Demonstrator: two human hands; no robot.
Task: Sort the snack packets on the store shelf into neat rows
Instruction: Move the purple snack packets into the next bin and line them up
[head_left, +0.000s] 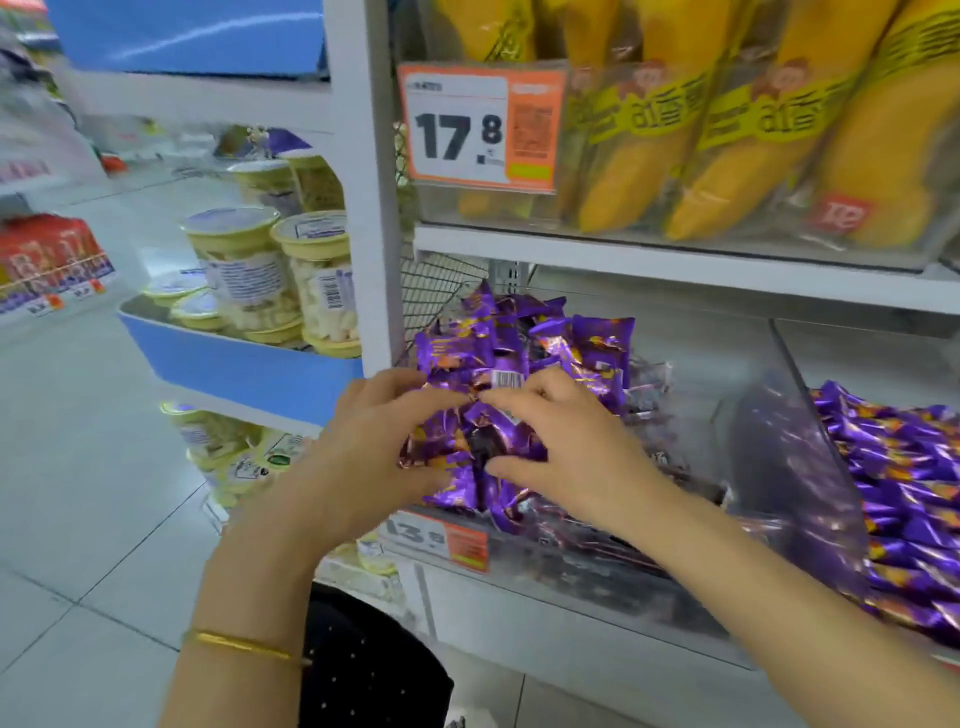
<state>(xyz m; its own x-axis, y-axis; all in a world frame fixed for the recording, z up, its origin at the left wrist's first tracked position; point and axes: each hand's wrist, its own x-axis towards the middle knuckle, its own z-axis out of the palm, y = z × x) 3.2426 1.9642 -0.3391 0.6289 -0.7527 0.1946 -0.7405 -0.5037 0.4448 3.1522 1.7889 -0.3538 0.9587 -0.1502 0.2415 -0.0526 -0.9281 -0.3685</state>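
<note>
A loose heap of purple foil snack packets (524, 338) fills the left compartment of the middle shelf. My left hand (363, 447) and my right hand (566, 447) meet over the front of the heap. Together they grip a small bunch of purple packets (467, 441), with the left fingers curled round its left side and the right fingers and thumb pinching its right side. A barcode label (506, 379) shows on a packet just behind my fingertips. More purple packets (904, 467) lie in overlapping rows in the right compartment.
A clear plastic divider (795, 415) separates the two compartments. Yellow snack bags (727, 130) stand on the shelf above, behind a 17.8 price tag (480, 124). A white upright post (369, 182) borders the shelf on the left; tubs (270, 270) sit on blue shelves beyond.
</note>
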